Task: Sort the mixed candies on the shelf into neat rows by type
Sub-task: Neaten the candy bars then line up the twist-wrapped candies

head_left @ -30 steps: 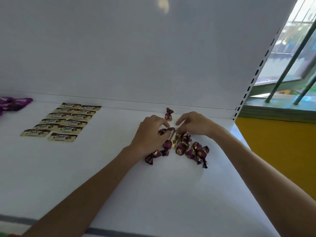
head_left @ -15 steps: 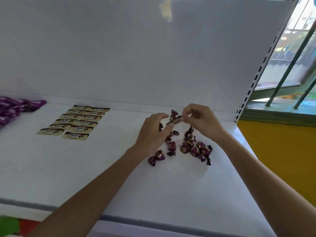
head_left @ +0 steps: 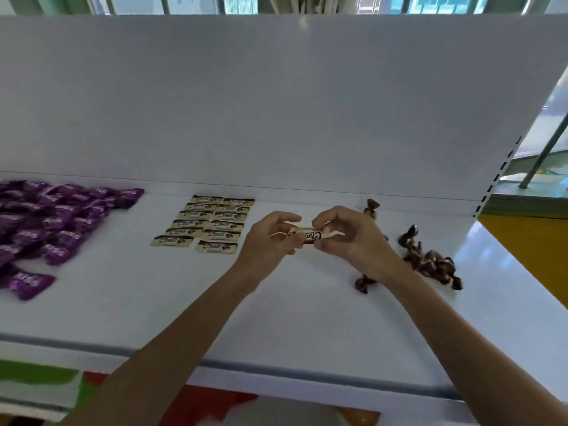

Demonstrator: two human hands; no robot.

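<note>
White shelf [head_left: 307, 318] under a tall white back panel [head_left: 276, 103], window bars showing above and to the right. Both hands are up over the middle of the shelf, and between them is one cream candy [head_left: 307, 235], clear of the surface. The left hand [head_left: 270, 241] pinches one end with curled fingers and the right hand [head_left: 347, 238] pinches the other. Both ends are tucked behind the fingers, so only part of the dark lettering on the wrapper shows. Just left of the hands, the sorted cream wrappers [head_left: 209, 224] lie flat in two tidy columns running back toward the panel. Further left sits a loose spread of purple wrappers [head_left: 55, 222], blurred and cut off by the frame edge, so there's no counting them. On the right is a jumble of brown twist candies [head_left: 430, 262], partly hidden behind the right wrist, too tangled to count. One twist candy [head_left: 371, 208] stands alone near the back panel, and another [head_left: 364, 282] peeks out beside the right forearm. Below the shelf's front edge there are patches of green, red and orange, too blurred to identify.
</note>
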